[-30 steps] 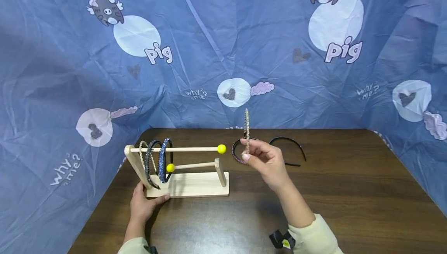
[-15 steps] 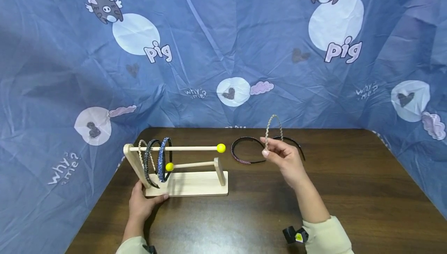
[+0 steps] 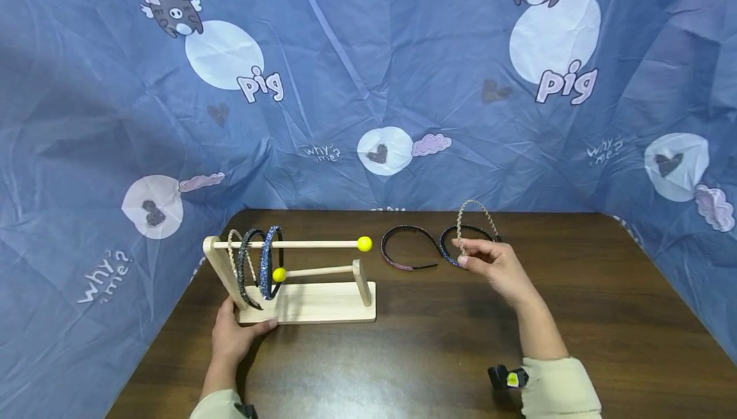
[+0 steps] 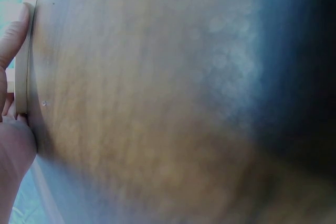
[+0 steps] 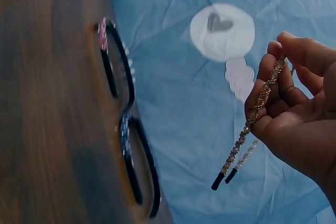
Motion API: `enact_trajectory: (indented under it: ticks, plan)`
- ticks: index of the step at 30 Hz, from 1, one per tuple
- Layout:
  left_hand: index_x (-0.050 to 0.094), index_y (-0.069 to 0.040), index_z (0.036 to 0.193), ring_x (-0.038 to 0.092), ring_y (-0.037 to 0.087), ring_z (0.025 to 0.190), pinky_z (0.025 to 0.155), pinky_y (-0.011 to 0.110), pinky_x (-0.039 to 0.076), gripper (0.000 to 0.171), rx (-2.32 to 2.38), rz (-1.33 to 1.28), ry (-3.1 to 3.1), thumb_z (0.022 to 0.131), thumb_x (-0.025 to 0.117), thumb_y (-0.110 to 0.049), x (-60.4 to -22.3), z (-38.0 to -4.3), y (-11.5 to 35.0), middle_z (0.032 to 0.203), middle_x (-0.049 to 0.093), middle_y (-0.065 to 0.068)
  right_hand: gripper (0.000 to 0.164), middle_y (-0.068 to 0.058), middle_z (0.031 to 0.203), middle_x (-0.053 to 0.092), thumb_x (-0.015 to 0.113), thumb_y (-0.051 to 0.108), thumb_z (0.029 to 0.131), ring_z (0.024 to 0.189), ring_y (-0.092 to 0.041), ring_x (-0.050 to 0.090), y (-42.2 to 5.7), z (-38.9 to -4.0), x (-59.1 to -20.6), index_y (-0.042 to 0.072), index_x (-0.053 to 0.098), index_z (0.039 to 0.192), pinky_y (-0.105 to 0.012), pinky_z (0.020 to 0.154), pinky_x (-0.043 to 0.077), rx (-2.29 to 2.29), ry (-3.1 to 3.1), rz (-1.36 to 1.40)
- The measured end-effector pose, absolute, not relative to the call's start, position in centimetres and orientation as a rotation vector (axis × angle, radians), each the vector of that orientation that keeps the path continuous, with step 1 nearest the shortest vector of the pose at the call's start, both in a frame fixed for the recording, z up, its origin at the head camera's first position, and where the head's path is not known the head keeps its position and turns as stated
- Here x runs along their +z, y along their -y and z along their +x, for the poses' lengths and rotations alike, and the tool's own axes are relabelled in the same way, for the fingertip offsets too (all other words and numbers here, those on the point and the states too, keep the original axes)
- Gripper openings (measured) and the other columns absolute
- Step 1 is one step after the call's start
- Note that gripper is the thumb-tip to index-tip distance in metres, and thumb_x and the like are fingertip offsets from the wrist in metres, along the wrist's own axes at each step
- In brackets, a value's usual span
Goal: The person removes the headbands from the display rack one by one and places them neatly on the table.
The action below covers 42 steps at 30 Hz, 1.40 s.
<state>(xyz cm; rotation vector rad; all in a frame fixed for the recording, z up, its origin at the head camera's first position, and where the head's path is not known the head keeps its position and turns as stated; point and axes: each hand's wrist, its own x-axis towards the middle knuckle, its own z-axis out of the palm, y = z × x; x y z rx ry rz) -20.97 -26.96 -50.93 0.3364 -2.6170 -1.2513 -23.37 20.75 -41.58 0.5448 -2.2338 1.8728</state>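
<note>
My right hand (image 3: 498, 268) pinches a thin gold beaded headband (image 5: 243, 136) between thumb and fingers, raised at the back right of the table. In the right wrist view its two black tips point down. At the left, my left hand (image 3: 231, 342) grips the near left corner of a wooden headband stand (image 3: 328, 310), its thumb along the front edge. On the stand's upper rod hang a beige beaded headband (image 3: 231, 254), a dark headband (image 3: 241, 275) and a blue glittery headband (image 3: 266, 268). The left wrist view shows the thumb against the base's edge.
On the table (image 3: 403, 348) behind lie a black headband with pink glitter (image 3: 397, 267) and a black headband with blue glitter (image 3: 444, 249), the latter partly behind my right hand. Yellow balls cap the stand's upper rod (image 3: 364, 244) and lower rod (image 3: 279, 275). A blue printed cloth (image 3: 334, 86) hangs behind.
My right hand has moved right with the gold beaded headband, lowering it slightly and turning its arch wider to the head view. The left hand and stand have stayed put.
</note>
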Motion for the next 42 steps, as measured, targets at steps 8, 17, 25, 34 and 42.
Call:
enact_trajectory:
  ticks: [8, 17, 25, 34, 42]
  plan:
    - [0.031, 0.003, 0.138, 0.030, 0.043, 0.125, 0.103, 0.051, 0.022, 0.099, -1.265, 0.355, 2.620, 0.060, 0.087, -0.018, -51.0, -21.2, 26.9, 0.135, 0.034, 0.029, 0.029, -0.014, 0.089, 0.062, 0.066, 0.002, 0.084, 0.076, -0.010, 0.055, -23.9, -23.7, -42.5, -0.007, 0.062, 0.111, -0.022, 0.060, 0.045, 1.717, 2.383, 0.436]
    - [0.029, 0.004, 0.138, 0.030, 0.044, 0.125, 0.103, 0.052, 0.022, 0.099, -1.273, 0.365, 2.652, 0.060, 0.087, -0.018, -51.1, -21.0, 27.1, 0.133, 0.033, 0.030, 0.029, -0.011, 0.088, 0.062, 0.065, 0.005, 0.085, 0.078, -0.009, 0.053, -27.2, -23.8, -44.2, -0.007, 0.062, 0.111, -0.025, 0.062, 0.045, 1.589, 2.460, 0.307]
    - [0.031, 0.003, 0.137, 0.031, 0.044, 0.124, 0.103, 0.052, 0.022, 0.098, -1.273, 0.375, 2.643, 0.060, 0.088, -0.018, -51.0, -21.1, 27.0, 0.133, 0.035, 0.029, 0.033, -0.009, 0.105, 0.065, 0.064, 0.008, 0.087, 0.088, -0.002, 0.055, -29.8, -23.8, -44.4, -0.009, 0.060, 0.115, -0.023, 0.070, 0.048, 1.510, 2.564, 0.203]
    - [0.032, 0.003, 0.137, 0.031, 0.043, 0.124, 0.103, 0.052, 0.022, 0.097, -1.279, 0.373, 2.625, 0.060, 0.087, -0.017, -51.0, -21.4, 27.0, 0.133, 0.035, 0.028, 0.028, -0.021, 0.106, 0.064, 0.063, 0.000, 0.084, 0.084, 0.002, 0.055, -32.5, -25.1, -45.9, -0.012, 0.061, 0.109, -0.016, 0.066, 0.048, 1.451, 2.576, 0.239]
    - [0.033, 0.003, 0.136, 0.031, 0.043, 0.124, 0.103, 0.051, 0.022, 0.095, -1.291, 0.373, 2.622, 0.060, 0.087, -0.015, -51.1, -21.3, 27.0, 0.132, 0.036, 0.028, 0.029, -0.027, 0.107, 0.061, 0.062, -0.001, 0.084, 0.084, -0.003, 0.057, -33.5, -26.0, -46.8, -0.014, 0.060, 0.109, -0.018, 0.067, 0.049, 1.413, 2.671, 0.322]
